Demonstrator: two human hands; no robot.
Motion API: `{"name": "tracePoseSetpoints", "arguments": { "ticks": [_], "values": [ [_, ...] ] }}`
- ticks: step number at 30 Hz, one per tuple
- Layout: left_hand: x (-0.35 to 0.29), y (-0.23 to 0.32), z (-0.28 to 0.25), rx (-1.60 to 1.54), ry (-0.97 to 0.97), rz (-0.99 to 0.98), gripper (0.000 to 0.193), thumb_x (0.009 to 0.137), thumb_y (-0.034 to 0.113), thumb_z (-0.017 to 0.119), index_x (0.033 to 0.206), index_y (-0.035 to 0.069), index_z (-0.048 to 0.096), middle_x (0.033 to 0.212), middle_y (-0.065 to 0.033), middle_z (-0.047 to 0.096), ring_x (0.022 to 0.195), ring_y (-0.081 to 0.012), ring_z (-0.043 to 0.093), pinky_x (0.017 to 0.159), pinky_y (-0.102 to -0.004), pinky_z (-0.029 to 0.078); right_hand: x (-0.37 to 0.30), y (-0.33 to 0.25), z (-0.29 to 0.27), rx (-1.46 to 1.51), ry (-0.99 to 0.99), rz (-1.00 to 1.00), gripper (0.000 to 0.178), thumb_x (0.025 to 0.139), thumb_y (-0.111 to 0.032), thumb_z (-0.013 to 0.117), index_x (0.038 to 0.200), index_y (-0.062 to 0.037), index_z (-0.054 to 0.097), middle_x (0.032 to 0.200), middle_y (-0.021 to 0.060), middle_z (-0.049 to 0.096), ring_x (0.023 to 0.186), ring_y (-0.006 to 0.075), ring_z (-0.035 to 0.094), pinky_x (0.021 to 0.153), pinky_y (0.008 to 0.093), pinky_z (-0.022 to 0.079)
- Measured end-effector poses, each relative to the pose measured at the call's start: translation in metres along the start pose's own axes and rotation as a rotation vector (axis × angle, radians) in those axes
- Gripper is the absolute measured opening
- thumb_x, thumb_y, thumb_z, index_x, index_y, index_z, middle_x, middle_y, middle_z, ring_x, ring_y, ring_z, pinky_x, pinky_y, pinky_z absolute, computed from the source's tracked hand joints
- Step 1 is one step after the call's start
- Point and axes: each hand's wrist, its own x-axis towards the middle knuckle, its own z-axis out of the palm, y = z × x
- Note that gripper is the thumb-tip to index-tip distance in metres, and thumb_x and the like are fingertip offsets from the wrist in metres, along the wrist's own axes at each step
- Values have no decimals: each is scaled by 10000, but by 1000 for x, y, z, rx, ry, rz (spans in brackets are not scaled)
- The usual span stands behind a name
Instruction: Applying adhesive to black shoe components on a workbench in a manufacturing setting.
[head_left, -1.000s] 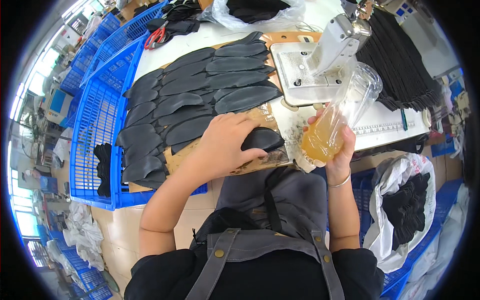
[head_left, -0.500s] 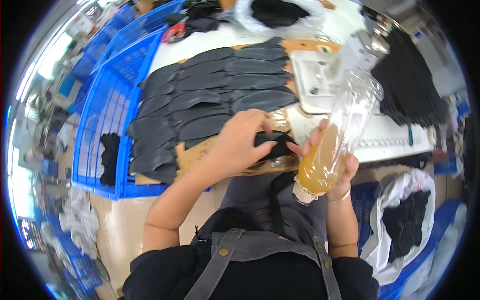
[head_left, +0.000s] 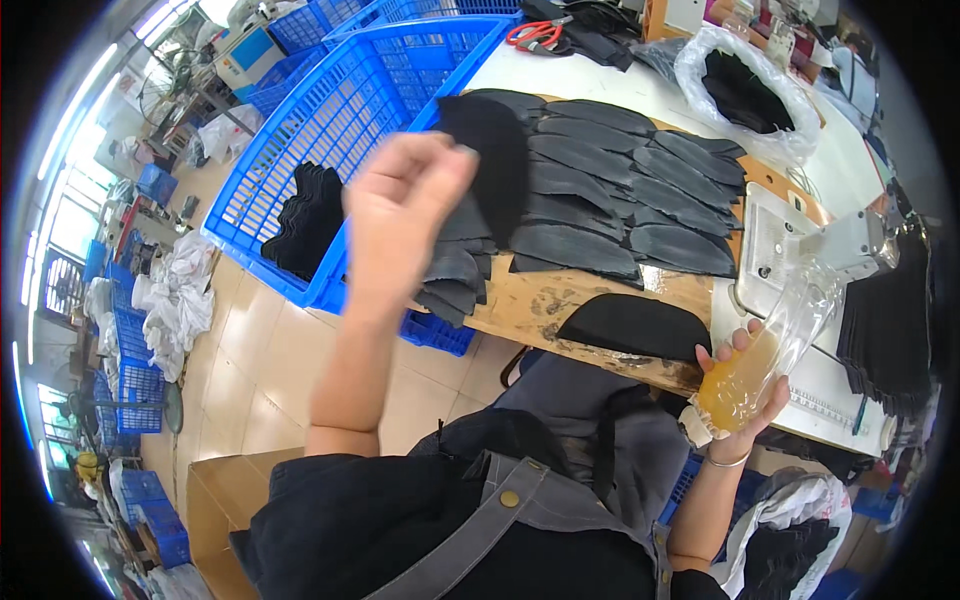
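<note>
My left hand (head_left: 405, 200) is raised over the blue basket's near edge, its fingers closed and slightly blurred. A matte black curved fabric piece (head_left: 492, 170) stands at its thumb and fingertips, apparently pinched there. My right hand (head_left: 752, 400) wraps round a clear plastic bottle (head_left: 742, 388) of yellowish liquid, tilted with its pale, taped tip pointing down toward me. Another black curved piece (head_left: 637, 327) lies flat on the tan board (head_left: 520, 305), close to my right fingertips. Rows of overlapping dark grey pieces (head_left: 575, 195) cover the board's farther part.
A blue basket (head_left: 345, 105) with black pieces stands left of the white table. Red-handled scissors (head_left: 537, 36) and a plastic bag (head_left: 715, 50) of black material lie at the back. At right are a white machine (head_left: 850, 245), hanging black strips (head_left: 885, 320) and a white sack (head_left: 830, 500).
My left hand has gone from the board's near edge up and left to the basket side, a black piece now beside its fingers. The view has turned left; the bottle stays in my right hand.
</note>
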Motion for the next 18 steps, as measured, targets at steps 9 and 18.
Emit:
{"name": "tracePoseSetpoints", "arguments": {
  "ticks": [9,18],
  "values": [
    [127,-17,-28,564,96,284,260,784,242,701,848,-8,662,838,-90,667,746,-119,604,688,-244,468,1,0,0,41,-16,0,659,849,-445,529,1311,-30,309,1057,85,451,967,236,529,967,520,413],
    [197,-128,98,886,75,738,169,724,222,679,697,66,620,747,-114,621,728,-281,601,652,-383,464,0,-2,-2,79,-4,-2,645,842,-452,546,1289,-39,331,1051,86,457,953,235,513,954,526,431]
  ]
}}
